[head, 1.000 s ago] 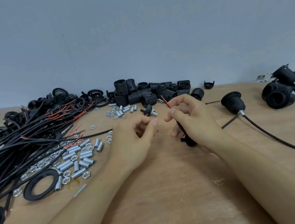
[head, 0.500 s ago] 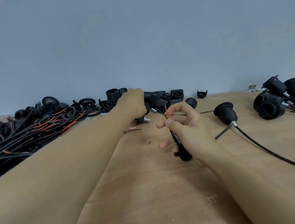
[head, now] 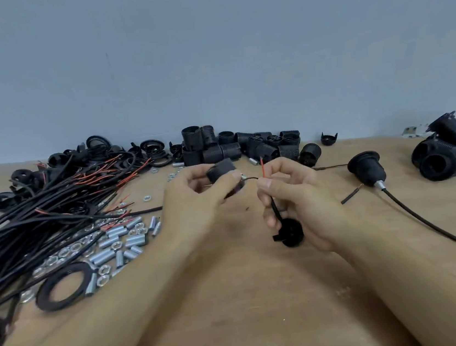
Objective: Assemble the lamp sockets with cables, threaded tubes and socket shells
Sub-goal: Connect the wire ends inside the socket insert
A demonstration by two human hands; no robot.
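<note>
Left hand (head: pixel 195 197) back from 12 o'clock pile, now gripped socket shell (head: pixel 221 170) | right hand (head: pixel 295 193) pinched cable (head: pixel 276 210) | threading appeared next.

Plain grey-blue wall (head: pixel 205 46) ran behind a light brown wooden tabletop (head: pixel 251 299); lighting was soft and even, no hard shadows.

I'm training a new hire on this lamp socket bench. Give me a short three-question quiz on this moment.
1. True or false: the left hand holds a black socket part.
2. What does the right hand pinch? A) a nut B) a cable with a red wire C) a flat ring
3. On which side of the table does the cable bundle lie?

Key: 1 true; 2 B; 3 left.
</note>
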